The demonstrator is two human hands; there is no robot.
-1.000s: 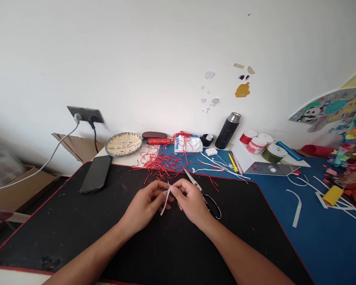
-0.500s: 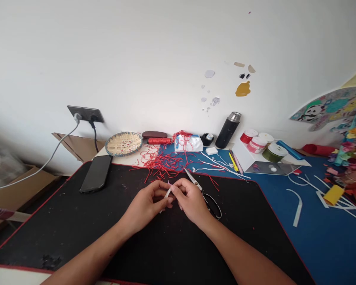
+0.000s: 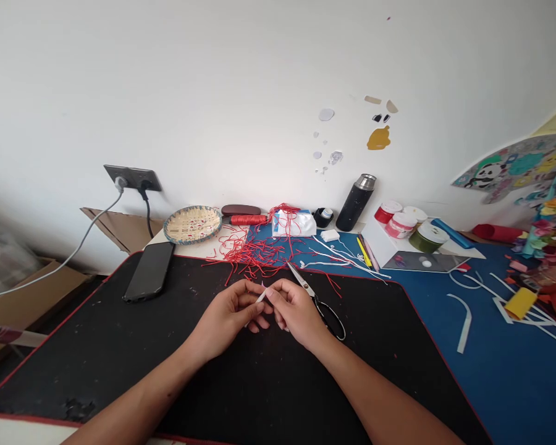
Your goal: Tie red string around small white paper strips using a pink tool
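Note:
Between my hands is a thin white strip (image 3: 261,297), with a small purple bit at its upper end. My left hand (image 3: 234,315) pinches the strip between thumb and forefinger. From the other side my right hand (image 3: 294,307) pinches its upper end, thumb on top. Whether the strip is paper or ribbon I cannot tell. Just beyond my right hand lie scissors (image 3: 336,322) with black handles, blades pointing away to the left. Tangled red cords (image 3: 252,253) lie behind my hands on the edge of the black mat (image 3: 120,358).
A phone (image 3: 149,272) and a woven basket (image 3: 193,224) stand at the left. Along the wall are a red thread spool (image 3: 249,220), a black thermos (image 3: 356,204) and several jars (image 3: 429,237). White strips (image 3: 464,327) and coloured paper pieces lie on the right.
My left thumb has shifted up along the strip toward my right fingers, covering more of its lower part. The fingers of both hands have spread slightly underneath. Other things stay in place.

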